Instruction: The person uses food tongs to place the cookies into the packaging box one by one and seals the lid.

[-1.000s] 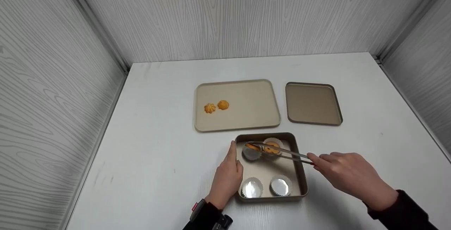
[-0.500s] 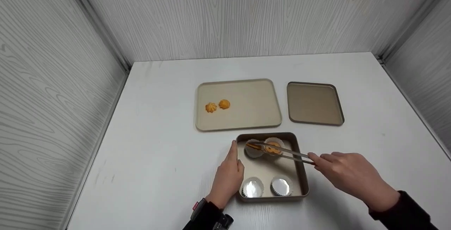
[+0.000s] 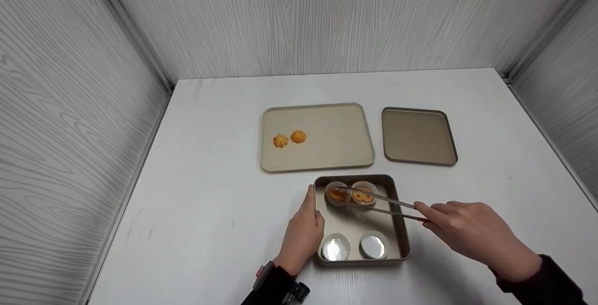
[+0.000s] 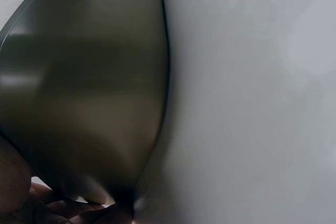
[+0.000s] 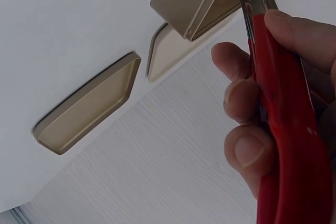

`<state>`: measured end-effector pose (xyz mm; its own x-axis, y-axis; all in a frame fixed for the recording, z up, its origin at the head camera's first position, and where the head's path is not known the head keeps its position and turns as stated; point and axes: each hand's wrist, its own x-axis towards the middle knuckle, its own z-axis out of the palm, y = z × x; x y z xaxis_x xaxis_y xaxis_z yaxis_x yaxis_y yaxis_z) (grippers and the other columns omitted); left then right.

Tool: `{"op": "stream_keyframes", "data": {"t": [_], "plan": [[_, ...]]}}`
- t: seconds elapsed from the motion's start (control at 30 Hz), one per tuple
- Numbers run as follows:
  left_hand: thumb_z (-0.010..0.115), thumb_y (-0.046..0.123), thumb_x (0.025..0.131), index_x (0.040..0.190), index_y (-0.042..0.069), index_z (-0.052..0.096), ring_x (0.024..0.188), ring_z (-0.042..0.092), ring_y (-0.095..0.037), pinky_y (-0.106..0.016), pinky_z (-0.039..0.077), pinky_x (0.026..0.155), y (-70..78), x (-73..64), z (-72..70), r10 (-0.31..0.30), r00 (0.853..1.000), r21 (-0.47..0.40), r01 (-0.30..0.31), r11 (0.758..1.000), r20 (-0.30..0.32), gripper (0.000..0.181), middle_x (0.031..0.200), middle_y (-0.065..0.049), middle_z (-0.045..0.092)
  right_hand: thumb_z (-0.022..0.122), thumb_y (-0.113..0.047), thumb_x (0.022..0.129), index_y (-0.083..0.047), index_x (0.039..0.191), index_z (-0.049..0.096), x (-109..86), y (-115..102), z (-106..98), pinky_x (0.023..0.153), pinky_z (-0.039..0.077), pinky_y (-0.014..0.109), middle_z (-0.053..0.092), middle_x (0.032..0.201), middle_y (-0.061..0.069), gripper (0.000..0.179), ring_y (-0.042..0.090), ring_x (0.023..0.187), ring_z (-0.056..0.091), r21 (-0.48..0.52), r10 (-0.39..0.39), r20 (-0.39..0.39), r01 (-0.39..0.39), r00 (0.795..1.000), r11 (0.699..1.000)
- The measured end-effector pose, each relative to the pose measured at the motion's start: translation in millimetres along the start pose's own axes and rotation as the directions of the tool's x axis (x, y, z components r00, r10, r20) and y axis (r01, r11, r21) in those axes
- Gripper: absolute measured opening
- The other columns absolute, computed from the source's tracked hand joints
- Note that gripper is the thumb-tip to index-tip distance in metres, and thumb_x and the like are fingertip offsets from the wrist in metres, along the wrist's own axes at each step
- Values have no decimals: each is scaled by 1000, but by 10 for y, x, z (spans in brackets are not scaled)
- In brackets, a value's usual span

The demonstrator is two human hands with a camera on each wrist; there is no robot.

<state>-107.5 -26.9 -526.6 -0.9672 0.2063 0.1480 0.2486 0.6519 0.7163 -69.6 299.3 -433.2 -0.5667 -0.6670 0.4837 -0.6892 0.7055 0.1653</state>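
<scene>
In the head view, my left hand (image 3: 301,232) grips the left wall of a square, deep baking tin (image 3: 402,230), thumb at the rim and fingers along the outside. My right hand (image 3: 472,230) holds metal tongs with red handles (image 5: 283,93). Their tips reach over the tin's back left paper cup, where an orange-brown cookie (image 3: 337,195) lies, and the arms stand spread. Beside it, another cup holds a cookie (image 3: 362,197) with dark marks, partly behind the tongs. Two shiny-bottomed cups, one at front left (image 3: 335,249) and one at front right (image 3: 373,246), contain no cookie.
Behind the tin lies a beige tray (image 3: 336,130) bearing two swirled cookies, one ridged like a star (image 3: 280,140), the other round (image 3: 298,137). A brown square lid or shallow tray (image 3: 418,137) lies to its right. Wood-grain panels (image 3: 299,24) enclose the white table.
The tongs' arms have spread apart and drawn slightly right with my right hand. The cookie at their tips has gone from tilted to lying in the back left cup. My left hand stays at the tin.
</scene>
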Motion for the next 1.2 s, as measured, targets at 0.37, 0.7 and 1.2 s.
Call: {"op": "stream_keyframes", "data": {"t": [0.37, 0.7, 1.2], "plan": [[47, 4, 101, 158, -7, 27, 85, 64, -29, -47, 55, 84, 23, 3, -11, -14, 1000, -13, 14, 1000, 21, 61, 154, -25, 45, 35, -38, 112, -12, 110, 75, -6, 41, -47, 40, 37, 22, 64, 70, -9, 48, 6, 52, 54, 34, -8, -33, 9, 999, 999], [47, 4, 101, 159, -6, 26, 79, 63, -31, -48, 56, 82, 13, -1, -5, -30, 999, -15, 30, 999, 29, 62, 155, -24, 44, 39, -38, 111, -11, 111, 77, 26, 86, -105, 40, 38, 22, 67, 71, -9, 46, 7, 53, 57, 27, 4, -84, -1, 997, 1000], [46, 6, 102, 159, -5, 26, 95, 66, -35, -49, 54, 90, 20, 4, -7, -39, 999, -11, 39, 999, 30, 61, 155, -24, 45, 41, -39, 110, -9, 114, 75, 138, 185, -89, 39, 39, 26, 72, 75, -4, 45, 11, 53, 60, -3, 47, -103, -47, 994, 999]]}}
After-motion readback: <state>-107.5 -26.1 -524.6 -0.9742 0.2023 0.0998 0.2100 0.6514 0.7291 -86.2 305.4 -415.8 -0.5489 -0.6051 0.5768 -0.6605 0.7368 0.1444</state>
